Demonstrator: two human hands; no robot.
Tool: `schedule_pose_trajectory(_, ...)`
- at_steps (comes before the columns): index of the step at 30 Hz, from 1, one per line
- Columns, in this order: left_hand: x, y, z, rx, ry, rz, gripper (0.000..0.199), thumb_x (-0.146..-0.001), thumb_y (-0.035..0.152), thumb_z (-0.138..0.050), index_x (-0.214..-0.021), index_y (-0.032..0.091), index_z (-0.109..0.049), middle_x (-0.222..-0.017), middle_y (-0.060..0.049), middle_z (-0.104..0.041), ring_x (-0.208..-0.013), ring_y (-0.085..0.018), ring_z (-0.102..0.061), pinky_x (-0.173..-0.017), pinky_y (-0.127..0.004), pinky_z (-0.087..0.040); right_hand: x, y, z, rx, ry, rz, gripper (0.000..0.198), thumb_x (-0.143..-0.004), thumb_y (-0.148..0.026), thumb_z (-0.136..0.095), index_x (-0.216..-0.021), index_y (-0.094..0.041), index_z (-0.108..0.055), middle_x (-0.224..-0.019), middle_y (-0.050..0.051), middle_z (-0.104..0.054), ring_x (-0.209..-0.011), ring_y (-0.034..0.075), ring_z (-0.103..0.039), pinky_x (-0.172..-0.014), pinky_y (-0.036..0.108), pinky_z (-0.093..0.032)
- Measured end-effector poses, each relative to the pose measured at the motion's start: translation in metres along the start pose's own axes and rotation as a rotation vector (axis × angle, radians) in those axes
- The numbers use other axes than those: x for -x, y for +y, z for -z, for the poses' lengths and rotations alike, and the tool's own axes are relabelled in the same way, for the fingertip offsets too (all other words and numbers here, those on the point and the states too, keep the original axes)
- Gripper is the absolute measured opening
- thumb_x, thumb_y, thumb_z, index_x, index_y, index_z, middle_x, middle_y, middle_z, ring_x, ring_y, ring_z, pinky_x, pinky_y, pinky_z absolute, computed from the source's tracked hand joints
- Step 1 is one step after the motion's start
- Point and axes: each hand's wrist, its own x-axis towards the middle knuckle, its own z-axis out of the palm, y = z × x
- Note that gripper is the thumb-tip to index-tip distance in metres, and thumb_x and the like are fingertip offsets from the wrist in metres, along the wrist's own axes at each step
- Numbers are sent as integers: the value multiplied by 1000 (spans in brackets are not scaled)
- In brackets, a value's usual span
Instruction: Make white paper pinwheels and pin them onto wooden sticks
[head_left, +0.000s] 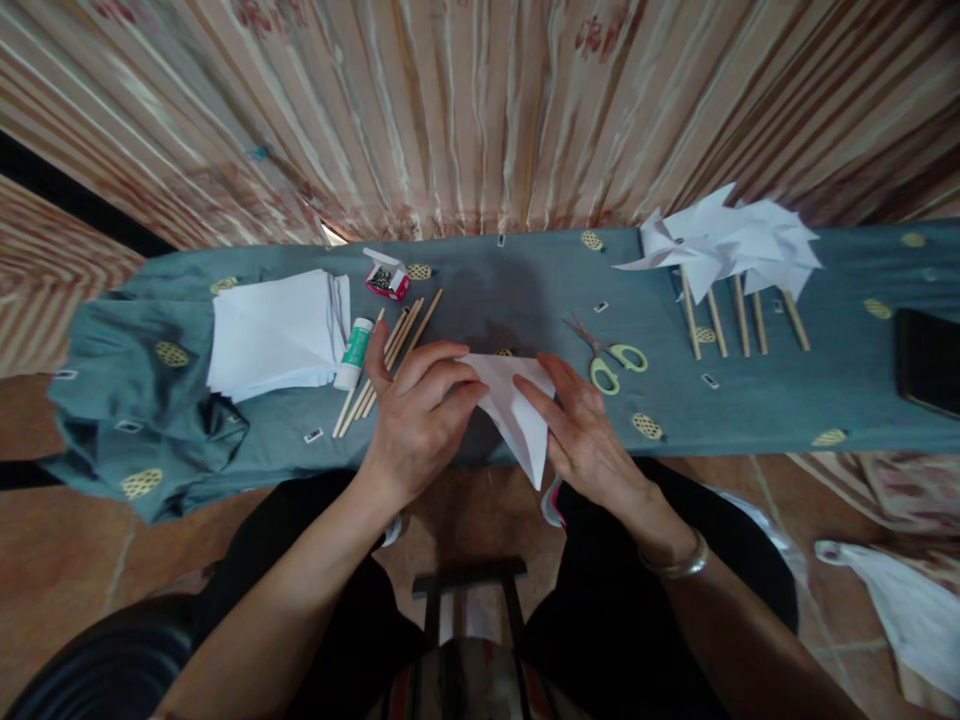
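A white sheet of paper (517, 410), folded to a triangle with its point downward, is held over the table's near edge. My left hand (420, 410) pinches its upper left corner between thumb and fingers. On the other side my right hand (581, 425) grips the right edge, with fingers lying across the paper's face. Left of my left hand lie several thin wooden sticks (394, 350) and a green and white glue stick (354, 354). Scissors (609, 358) with green handles rest to the right, just beyond my right hand.
A stack of white paper (274, 335) lies at the left of the cloth-covered table (480, 275). Near it stands an open red and white box (387, 275) of small dark pieces. Several paper pinwheels (727, 245) on sticks lie at the right, with a dark phone-like object (930, 360) beyond.
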Motion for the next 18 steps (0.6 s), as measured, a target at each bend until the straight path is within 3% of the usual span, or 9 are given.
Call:
schedule_pose_trajectory(4, -3, 0, 3, 7, 47, 8, 17, -90, 15, -61, -86, 29, -70, -91, 3, -73, -114, -21, -62, -123, -60, -10, -1, 1, -1, 100, 132, 74, 38, -96, -17, -46, -131, -28, -57, -143, 9, -57, -139, 29, -46, -106, 52, -44)
schedule_pose_trajectory(8, 1, -3, -1, -19, -23, 4, 19, -90, 12, -58, -86, 27, -69, -93, 2, -74, -117, -23, -61, -122, -64, -8, 0, 9, 5, 245, 239, 88, 32, -95, -14, -53, -124, -24, -60, -131, 11, -66, -127, 29, -55, -100, 50, -45)
schedule_pose_trajectory(11, 13, -4, -5, -81, -155, -1, 20, -90, 10, -54, -87, 23, -69, -96, -1, -76, -117, -25, -63, -122, -66, -6, 4, 11, 2, 288, 164, 77, 30, -95, -13, -52, -121, -21, -64, -128, 12, -68, -123, 29, -57, -98, 50, -45)
schedule_pose_trajectory(15, 35, 2, -12, -121, -342, -61, 32, -93, 9, -48, -118, 22, -64, -127, -4, -70, -129, -27, -56, -121, -66, 7, 12, 5, -7, 308, 51, 145, 31, -94, -8, -48, -119, -14, -66, -127, 15, -69, -120, 29, -59, -97, 48, -47)
schedule_pose_trajectory(18, 48, 5, -17, -96, -427, -108, 34, -95, 8, -46, -121, 24, -62, -135, -1, -65, -136, -26, -51, -120, -65, 12, 18, 2, -10, 276, -13, 202, 35, -94, -6, -47, -123, -12, -64, -131, 16, -67, -124, 28, -58, -100, 48, -48)
